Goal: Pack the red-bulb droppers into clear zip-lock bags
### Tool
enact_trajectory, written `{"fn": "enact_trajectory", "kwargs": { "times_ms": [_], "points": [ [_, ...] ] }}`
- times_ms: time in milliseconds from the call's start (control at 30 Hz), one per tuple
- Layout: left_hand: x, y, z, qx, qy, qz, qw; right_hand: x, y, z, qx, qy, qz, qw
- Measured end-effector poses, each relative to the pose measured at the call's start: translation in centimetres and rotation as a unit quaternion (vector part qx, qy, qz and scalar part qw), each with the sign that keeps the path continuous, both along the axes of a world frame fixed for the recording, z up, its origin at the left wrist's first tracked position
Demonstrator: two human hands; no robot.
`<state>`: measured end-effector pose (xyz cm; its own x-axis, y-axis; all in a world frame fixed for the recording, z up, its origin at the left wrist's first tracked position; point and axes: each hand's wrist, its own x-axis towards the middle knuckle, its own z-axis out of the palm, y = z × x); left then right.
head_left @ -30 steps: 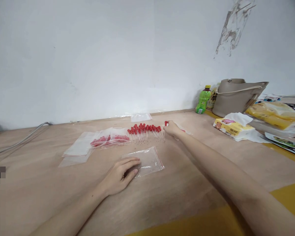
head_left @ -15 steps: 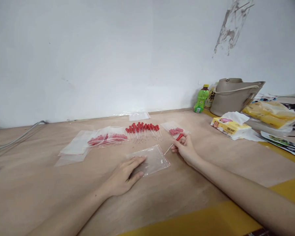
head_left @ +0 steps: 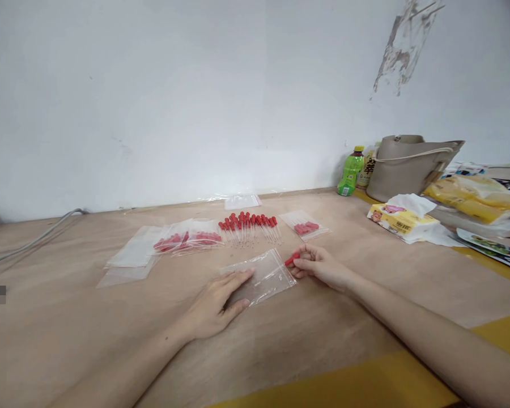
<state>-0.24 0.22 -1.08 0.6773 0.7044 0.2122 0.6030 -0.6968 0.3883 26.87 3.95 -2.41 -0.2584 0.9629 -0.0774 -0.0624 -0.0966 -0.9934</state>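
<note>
From afar, I have the left hand point(head_left: 215, 306) resting on a clear bag point(head_left: 268, 275) mid-bench point(head_left: 344, 345), fingers loosely spread, grasping nothing. My right hand point(head_left: 318, 265) pinches a dropper point(head_left: 292, 259) by its red bulb at the bag's right edge; I cannot tell whether its tip is inside. Toward the bench's back edge, loose droppers point(head_left: 249, 222) lie between filled bags point(head_left: 208, 239).
</note>
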Motion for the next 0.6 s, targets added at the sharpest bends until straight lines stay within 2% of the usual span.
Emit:
{"fn": "enact_trajectory", "kwargs": {
  "times_ms": [100,200,333,400,467,600],
  "points": [
    [0.0,0.0,0.1,0.002,0.003,0.0,1.0,1.4,0.3,0.3,0.051,-0.118,0.113,0.985],
    [0.0,0.0,0.1,0.005,0.01,-0.002,1.0,2.0,0.9,0.3,0.104,-0.194,0.136,0.966],
    [0.0,0.0,0.1,0.007,0.009,-0.009,1.0,1.2,1.2,0.1,0.146,-0.226,0.142,0.953],
    [0.1,0.0,0.1,0.008,0.003,-0.014,1.0,0.4,1.1,0.0,0.15,-0.21,0.125,0.958],
    [0.1,0.1,0.1,0.007,0.002,-0.013,1.0,-0.3,1.0,0.0,0.158,-0.15,0.116,0.969],
    [0.1,0.1,0.1,0.002,-0.005,-0.016,1.0,-1.0,0.7,-0.2,0.155,-0.039,0.135,0.978]
  ]
}}
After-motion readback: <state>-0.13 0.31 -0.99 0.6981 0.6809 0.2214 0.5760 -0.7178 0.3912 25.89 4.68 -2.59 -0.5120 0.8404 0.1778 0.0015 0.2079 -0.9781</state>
